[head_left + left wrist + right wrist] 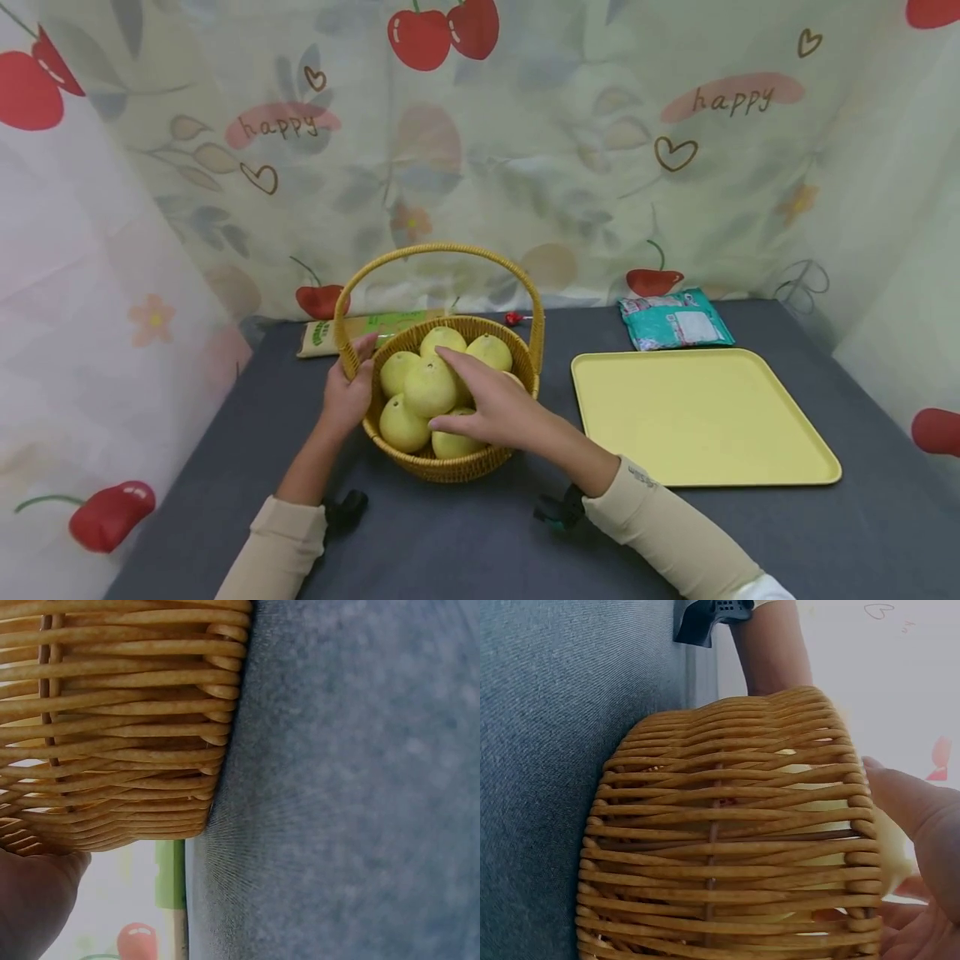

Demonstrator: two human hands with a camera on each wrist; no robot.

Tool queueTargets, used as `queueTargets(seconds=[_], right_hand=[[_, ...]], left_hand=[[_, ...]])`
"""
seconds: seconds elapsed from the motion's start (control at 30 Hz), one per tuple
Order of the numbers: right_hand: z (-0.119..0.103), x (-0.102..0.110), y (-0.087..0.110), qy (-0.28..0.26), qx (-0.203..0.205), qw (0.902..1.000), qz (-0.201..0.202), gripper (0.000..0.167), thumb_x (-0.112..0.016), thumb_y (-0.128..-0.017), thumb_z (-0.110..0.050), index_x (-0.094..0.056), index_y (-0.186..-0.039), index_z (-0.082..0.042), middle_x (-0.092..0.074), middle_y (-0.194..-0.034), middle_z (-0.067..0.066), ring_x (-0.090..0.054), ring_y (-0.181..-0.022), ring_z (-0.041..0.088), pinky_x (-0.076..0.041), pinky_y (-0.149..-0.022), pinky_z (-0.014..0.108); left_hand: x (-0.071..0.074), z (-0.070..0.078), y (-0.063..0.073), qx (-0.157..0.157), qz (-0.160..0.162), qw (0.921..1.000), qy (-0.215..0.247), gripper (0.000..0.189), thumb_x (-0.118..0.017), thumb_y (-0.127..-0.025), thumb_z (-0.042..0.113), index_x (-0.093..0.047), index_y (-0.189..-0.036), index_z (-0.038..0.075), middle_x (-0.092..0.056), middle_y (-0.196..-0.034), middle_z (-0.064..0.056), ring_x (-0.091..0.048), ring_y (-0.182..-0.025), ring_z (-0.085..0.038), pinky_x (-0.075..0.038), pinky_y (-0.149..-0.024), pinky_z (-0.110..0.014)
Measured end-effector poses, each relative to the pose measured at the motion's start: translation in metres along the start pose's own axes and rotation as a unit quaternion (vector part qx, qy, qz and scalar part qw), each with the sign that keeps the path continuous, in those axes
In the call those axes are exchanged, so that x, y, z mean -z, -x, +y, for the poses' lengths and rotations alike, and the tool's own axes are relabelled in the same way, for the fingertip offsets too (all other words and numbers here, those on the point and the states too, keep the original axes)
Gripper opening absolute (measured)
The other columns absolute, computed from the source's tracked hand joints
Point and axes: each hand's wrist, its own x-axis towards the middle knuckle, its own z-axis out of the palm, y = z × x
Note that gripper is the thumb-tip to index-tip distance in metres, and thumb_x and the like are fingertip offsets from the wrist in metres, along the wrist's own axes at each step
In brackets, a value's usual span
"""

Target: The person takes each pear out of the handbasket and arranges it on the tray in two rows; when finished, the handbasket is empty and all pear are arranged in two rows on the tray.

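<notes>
A wicker basket [450, 472] with a tall arched handle stands on the dark tabletop, heaped with several round, pale yellow-green pears [430, 387]. At its left side my left hand [349, 398] grips the foot of the handle and the rim. In the left wrist view part of that hand [34, 900] shows against the woven wall [112, 712]. My right hand [495, 402] reaches over the rim from the right, thumb and fingers spread beside the top pear. In the right wrist view the basket wall [727, 847] partly hides the right hand [930, 840].
A yellow tray [705, 417] lies on the right, with a teal packet [675, 320] behind it. Behind the basket are a long green-and-tan package [318, 337] and a small red-wrapped item [513, 318]. Patterned cloth [525, 167] hangs around the table's back and sides.
</notes>
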Motion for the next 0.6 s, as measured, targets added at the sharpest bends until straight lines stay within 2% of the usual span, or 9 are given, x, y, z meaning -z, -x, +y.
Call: queueTargets(seconds=[0.1,0.17,0.27,0.6], right_hand=[[0.001,-0.003,-0.003,-0.001,0.004,0.9999,0.012,0.091,-0.077,-0.088,-0.044,-0.03,-0.159,-0.012,-0.039,-0.157,0.005,-0.042,-0.139,0.021,-0.04,-0.107,0.041],[0.002,-0.005,-0.003,0.005,0.008,0.9997,0.023,0.09,-0.078,-0.087,-0.044,-0.032,-0.158,-0.012,-0.04,-0.156,0.005,-0.042,-0.139,0.022,-0.04,-0.106,0.042],[0.002,-0.006,-0.004,0.012,0.013,0.9992,0.037,0.088,-0.078,-0.087,-0.043,-0.035,-0.157,-0.012,-0.042,-0.155,0.005,-0.044,-0.138,0.022,-0.041,-0.105,0.042],[0.005,-0.009,-0.004,0.008,0.045,0.9965,0.07,0.082,-0.08,-0.087,-0.039,-0.042,-0.153,-0.009,-0.049,-0.149,0.005,-0.048,-0.135,0.02,-0.042,-0.104,0.039]], left_hand=[[0.0,0.002,0.001,0.005,-0.002,1.0,0.007,0.042,-0.04,-0.106,-0.001,-0.042,-0.148,-0.007,-0.043,-0.152,-0.022,-0.034,-0.144,-0.032,-0.025,-0.115,-0.045],[0.0,0.001,0.002,-0.002,-0.002,1.0,0.004,0.042,-0.04,-0.106,-0.001,-0.042,-0.148,-0.006,-0.043,-0.151,-0.022,-0.035,-0.144,-0.032,-0.025,-0.115,-0.046],[-0.001,-0.008,-0.001,-0.011,0.003,0.9999,0.002,0.042,-0.04,-0.106,0.0,-0.044,-0.148,-0.003,-0.044,-0.151,-0.02,-0.035,-0.144,-0.03,-0.024,-0.116,-0.046],[-0.002,-0.009,-0.002,-0.016,0.005,0.9998,0.01,0.041,-0.041,-0.106,-0.002,-0.045,-0.147,-0.003,-0.045,-0.151,-0.019,-0.036,-0.143,-0.03,-0.023,-0.116,-0.046]])
